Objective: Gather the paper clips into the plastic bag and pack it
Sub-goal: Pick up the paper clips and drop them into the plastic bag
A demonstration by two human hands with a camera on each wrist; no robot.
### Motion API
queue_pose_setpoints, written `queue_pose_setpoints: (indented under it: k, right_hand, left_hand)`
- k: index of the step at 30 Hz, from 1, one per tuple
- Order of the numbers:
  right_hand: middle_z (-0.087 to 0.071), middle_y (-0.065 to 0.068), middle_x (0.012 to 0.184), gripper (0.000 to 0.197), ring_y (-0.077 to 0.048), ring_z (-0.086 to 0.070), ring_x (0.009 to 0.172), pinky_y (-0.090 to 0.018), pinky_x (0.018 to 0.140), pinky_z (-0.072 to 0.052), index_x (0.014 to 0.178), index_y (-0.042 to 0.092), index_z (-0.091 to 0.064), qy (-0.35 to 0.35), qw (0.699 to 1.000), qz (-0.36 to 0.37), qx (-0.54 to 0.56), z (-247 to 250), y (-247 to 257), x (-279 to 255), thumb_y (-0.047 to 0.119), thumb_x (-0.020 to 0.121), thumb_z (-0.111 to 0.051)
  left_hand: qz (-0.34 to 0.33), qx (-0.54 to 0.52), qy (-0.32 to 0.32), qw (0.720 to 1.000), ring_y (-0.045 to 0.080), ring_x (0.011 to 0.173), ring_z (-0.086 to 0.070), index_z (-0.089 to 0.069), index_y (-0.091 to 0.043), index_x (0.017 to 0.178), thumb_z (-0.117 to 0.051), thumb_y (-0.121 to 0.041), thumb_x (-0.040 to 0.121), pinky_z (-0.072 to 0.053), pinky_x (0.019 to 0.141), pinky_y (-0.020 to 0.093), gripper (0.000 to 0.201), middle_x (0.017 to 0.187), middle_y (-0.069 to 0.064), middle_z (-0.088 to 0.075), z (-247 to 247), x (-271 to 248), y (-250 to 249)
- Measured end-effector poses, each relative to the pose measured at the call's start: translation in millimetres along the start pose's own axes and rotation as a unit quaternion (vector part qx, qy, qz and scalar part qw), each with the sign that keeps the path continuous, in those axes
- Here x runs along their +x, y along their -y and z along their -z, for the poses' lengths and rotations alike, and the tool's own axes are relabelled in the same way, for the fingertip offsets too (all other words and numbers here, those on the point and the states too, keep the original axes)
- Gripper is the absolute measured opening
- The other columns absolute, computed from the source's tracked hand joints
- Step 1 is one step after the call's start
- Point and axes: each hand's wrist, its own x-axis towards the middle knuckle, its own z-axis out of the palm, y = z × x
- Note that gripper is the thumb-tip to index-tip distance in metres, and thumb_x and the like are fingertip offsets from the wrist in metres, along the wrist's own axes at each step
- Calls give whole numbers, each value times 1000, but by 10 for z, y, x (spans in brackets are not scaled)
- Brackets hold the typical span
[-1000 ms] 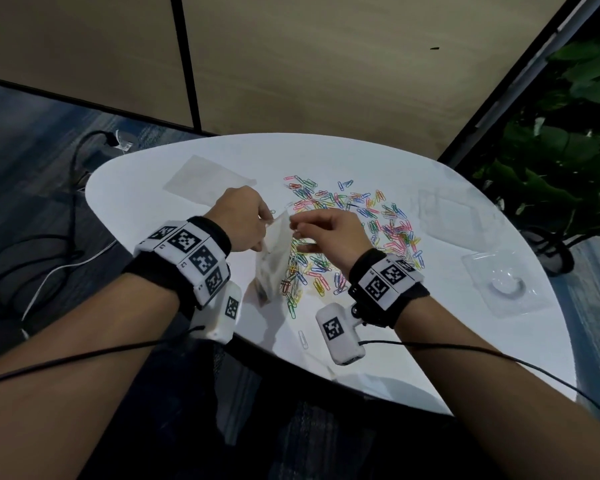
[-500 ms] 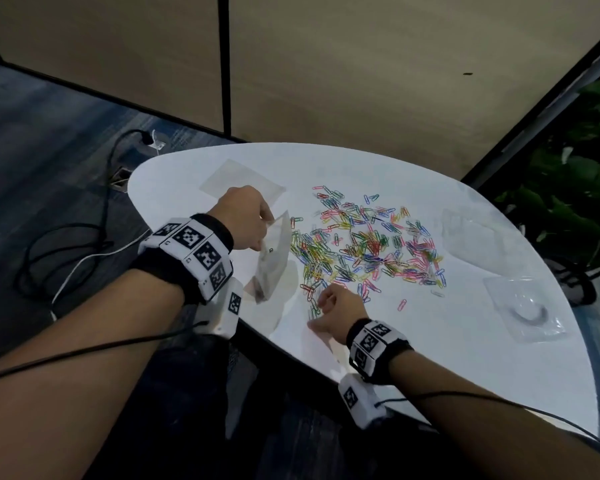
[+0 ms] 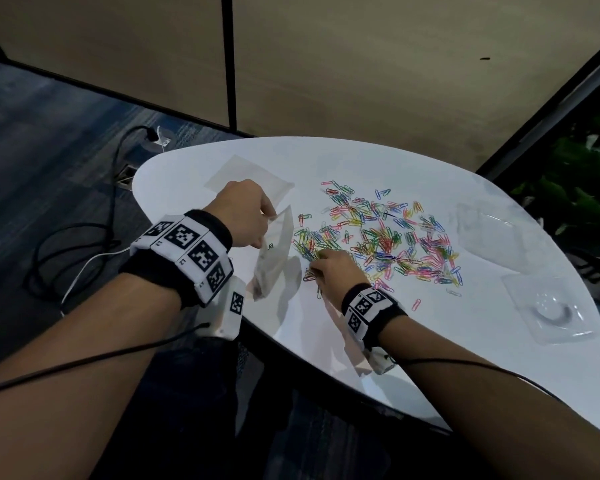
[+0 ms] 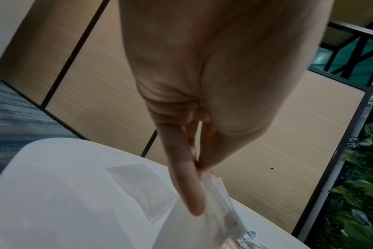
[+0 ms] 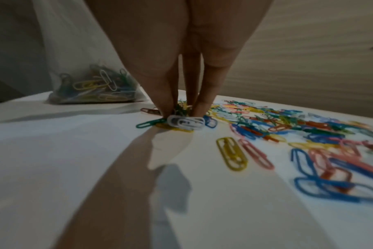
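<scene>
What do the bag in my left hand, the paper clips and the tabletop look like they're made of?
Bag: thin clear plastic film; clips show through it and it creases.
Paper clips: probably wire with a colored coating, smooth, in many hues.
Tabletop: white, smooth, slightly glossy, mirroring the right hand; laminate or plastic, unclear.

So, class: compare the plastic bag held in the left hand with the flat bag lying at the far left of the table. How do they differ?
The held bag stands upright, pinched at its top by the left hand; the flat bag lies untouched on the table. The held bag has paper clips in its bottom; the flat bag looks empty. Both are clear plastic.
</scene>
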Motion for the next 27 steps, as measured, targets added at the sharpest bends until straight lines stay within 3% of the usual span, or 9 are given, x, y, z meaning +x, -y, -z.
queue_pose_setpoints:
  k: [3,8,10,13,15,17,20,24,27]
  right_hand:
    - [-65,-8,85,18,-28,-65,82,-35,73,-56,85,9,-74,-6,1000,-15,12,46,-66,71,-1,84,-58]
    - [-77,-5,86,12,-19,-72,81,-30,84,-58,93,12,-79,-25,959,-171,224,371,-283,74,15,85,-71]
    - [-77,-7,84,10,-20,-74,78,-32,79,-60,89,11,-78,-39,897,-233,373,545,-344,41,16,80,-77]
    - [-74,-20,94,14,-25,-73,78,-30,79,-61,91,0,-73,-39,729,-236,642,894,-271,-14,3,78,-77]
    - [-73,-18,92,17,-22,-72,77,-27,78,-60,96,-6,-70,-24,633,-196,749,1102,-151,-31,-3,80,-72]
    - [-74,-13,86,16,-18,-71,76,-24,79,-59,99,-8,-68,0,588,-169,791,1228,15,-49,-5,83,-67]
    - [-71,-16,89,22,-18,-70,74,-24,78,-60,104,-13,-65,7,603,-152,783,1220,262,-66,-5,83,-68]
    - [-73,-14,80,11,-22,-71,71,-31,78,-61,82,5,-74,-25,744,-140,653,1014,452,-43,-4,76,-76]
    - [-76,-9,80,15,-19,-72,74,-29,73,-59,87,9,-77,-84,844,-117,517,958,535,9,2,74,-75]
  left_hand:
    - [-4,3,1,1000,11,55,-72,-72,-12,108,-47,-2,92,-62,76,30,31,82,13,-76,-20,1,-27]
    - [-6,0,2,1000,13,55,-72,-72,-10,109,-50,-5,94,-61,73,29,27,84,12,-75,-37,3,-43]
    - [-7,3,3,1000,13,55,-72,-72,-11,108,-50,-5,94,-61,75,30,27,84,13,-75,-42,6,-53]
    - [-6,-1,8,1000,14,56,-73,-72,-11,105,-50,-4,95,-62,76,33,26,81,14,-75,-59,2,-88]
    - [-7,-9,10,1000,17,59,-74,-73,-10,102,-50,-3,95,-63,76,35,25,78,14,-76,-71,-8,-128]
    - [-9,-13,9,1000,17,59,-74,-74,-10,101,-50,-1,94,-63,75,37,27,77,14,-76,-89,-13,-154]
    - [-8,-17,-1,1000,16,59,-74,-74,-9,104,-49,-1,94,-63,75,37,28,75,13,-76,-130,-28,-180]
    - [-8,-30,-10,999,21,65,-75,-72,-7,104,-51,-3,94,-62,79,38,24,81,13,-75,-149,-77,-218]
    - [-8,-30,4,1000,19,64,-75,-74,-8,102,-52,-3,94,-63,77,37,24,80,14,-76,-127,-75,-212]
